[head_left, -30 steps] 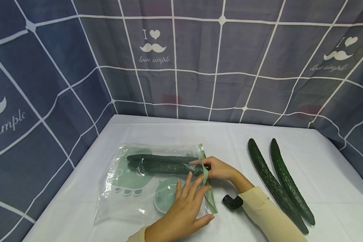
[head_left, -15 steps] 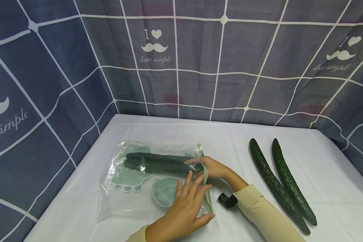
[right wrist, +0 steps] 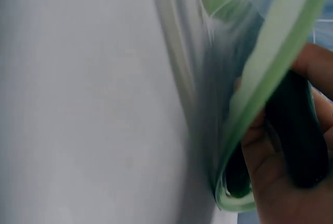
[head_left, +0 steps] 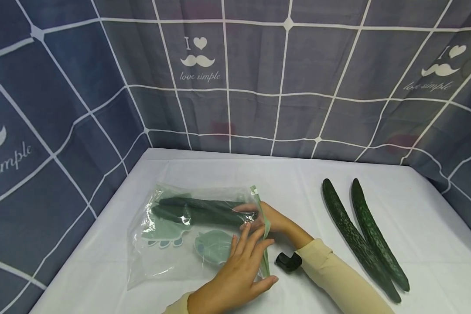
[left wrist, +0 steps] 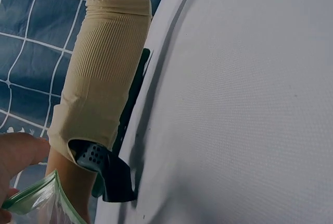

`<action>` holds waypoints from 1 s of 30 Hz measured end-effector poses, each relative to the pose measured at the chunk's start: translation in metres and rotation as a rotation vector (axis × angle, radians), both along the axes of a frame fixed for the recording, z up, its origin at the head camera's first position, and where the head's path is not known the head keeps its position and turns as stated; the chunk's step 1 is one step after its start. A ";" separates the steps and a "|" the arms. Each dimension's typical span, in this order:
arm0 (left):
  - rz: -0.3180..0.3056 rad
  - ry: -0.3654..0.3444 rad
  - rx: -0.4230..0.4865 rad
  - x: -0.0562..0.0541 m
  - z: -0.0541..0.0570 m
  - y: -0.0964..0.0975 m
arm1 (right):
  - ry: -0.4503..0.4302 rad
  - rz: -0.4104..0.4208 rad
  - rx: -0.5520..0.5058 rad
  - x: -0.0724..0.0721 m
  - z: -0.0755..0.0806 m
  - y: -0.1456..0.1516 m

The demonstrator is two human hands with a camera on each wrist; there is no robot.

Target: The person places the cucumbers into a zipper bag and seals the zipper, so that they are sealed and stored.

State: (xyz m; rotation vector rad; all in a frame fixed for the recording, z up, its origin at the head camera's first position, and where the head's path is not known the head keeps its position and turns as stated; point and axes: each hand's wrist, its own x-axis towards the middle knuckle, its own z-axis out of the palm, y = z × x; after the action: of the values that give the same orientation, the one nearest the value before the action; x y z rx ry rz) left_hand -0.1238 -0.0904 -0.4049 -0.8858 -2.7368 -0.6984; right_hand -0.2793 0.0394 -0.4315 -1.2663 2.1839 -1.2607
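A clear zip bag (head_left: 161,268) with a green zip strip and pale green cartoon prints lies on the table. Two dark cucumbers (head_left: 204,211) lie side by side inside its upper part. Through the bag's mouth reaches my right hand (head_left: 274,218), its fingers curled round the end of one cucumber (right wrist: 299,130) in the right wrist view. My left hand (head_left: 237,274) rests on the lower part of the bag by the mouth, fingers spread and mostly straight. The zip strip (left wrist: 36,190) stands beside that hand's fingers in the left wrist view.
Two more cucumbers, one on the left (head_left: 349,226) and one on the right (head_left: 377,235), lie on the white cloth (head_left: 298,187) right of the bag. A black wrist camera (head_left: 288,262) sits at the right cuff. Behind stands a grey checked curtain (head_left: 255,113).
My right hand has moved left, deeper into the bag, and the cucumbers inside have slid left with it. The left hand has stayed nearly in place.
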 end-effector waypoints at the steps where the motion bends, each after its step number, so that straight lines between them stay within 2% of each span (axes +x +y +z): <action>1: -0.001 0.012 0.004 0.000 0.000 0.000 | 0.010 -0.001 -0.008 0.000 0.000 -0.002; 5: -0.005 0.038 0.017 0.000 0.000 -0.001 | 0.077 0.012 -0.026 0.002 0.002 -0.007; 14: -0.009 -0.021 -0.014 -0.001 0.003 -0.002 | 0.128 0.020 -0.034 0.006 0.005 -0.015; 18: 0.013 -0.039 -0.067 -0.002 0.002 -0.003 | 0.110 0.009 0.034 0.005 0.005 -0.016; 22: 0.040 -0.012 -0.109 -0.001 -0.001 -0.003 | 0.059 -0.011 0.110 0.004 0.007 -0.014; 27: 0.049 0.028 -0.124 -0.002 -0.006 -0.001 | 0.147 -0.048 0.182 0.007 0.007 -0.001; 30: 0.048 0.011 -0.129 -0.003 -0.009 -0.001 | 0.208 -0.113 0.238 0.010 0.008 0.012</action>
State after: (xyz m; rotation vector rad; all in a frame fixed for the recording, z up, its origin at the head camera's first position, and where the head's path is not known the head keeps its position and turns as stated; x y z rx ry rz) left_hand -0.1269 -0.0915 -0.4141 -0.8440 -2.8094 -0.5119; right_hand -0.2694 0.0510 -0.4239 -1.2397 2.4956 -0.9055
